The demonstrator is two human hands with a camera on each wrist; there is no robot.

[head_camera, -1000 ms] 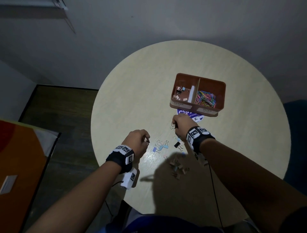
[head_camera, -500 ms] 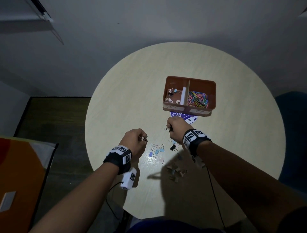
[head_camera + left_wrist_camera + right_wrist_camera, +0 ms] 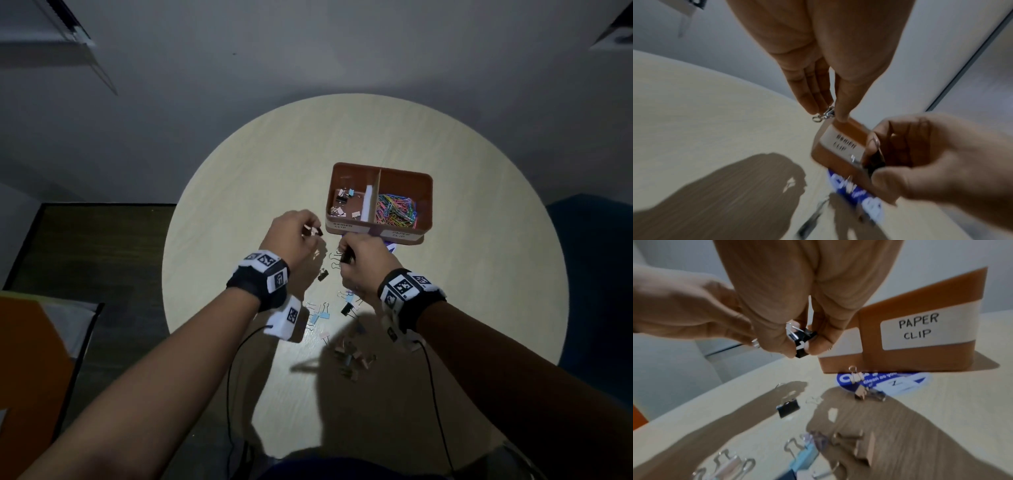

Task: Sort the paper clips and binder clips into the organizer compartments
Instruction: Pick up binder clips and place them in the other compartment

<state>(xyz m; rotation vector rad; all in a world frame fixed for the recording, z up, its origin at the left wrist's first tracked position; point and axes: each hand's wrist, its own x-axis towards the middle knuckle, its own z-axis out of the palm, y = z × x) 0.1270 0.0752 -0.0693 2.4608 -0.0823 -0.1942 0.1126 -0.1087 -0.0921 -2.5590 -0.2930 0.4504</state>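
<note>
The brown organizer (image 3: 411, 240) stands on the round table, with binder clips (image 3: 342, 205) in its left compartment and coloured paper clips (image 3: 395, 209) in its right. My left hand (image 3: 310, 233) pinches a small binder clip (image 3: 823, 114) just left of the organizer's front-left corner. Close in front of the organizer, my right hand (image 3: 344, 255) pinches a black binder clip (image 3: 801, 340). Loose binder clips (image 3: 352, 359) lie between my wrists and nearer me. The organizer's labels read BINDER CLIP (image 3: 844, 144) and PAPER CLIP (image 3: 918, 331).
A blue round sticker (image 3: 890, 381) lies partly under the organizer's front. A black clip (image 3: 788, 407) and pale ones (image 3: 858, 378) lie on the table below my right hand. The table edge curves at left, with dark floor and an orange surface (image 3: 27, 359) beyond.
My left hand has moved forward and right with its clip, up to the organizer's front-left corner. My right hand has stayed near the organizer's front, still holding its clip.
</note>
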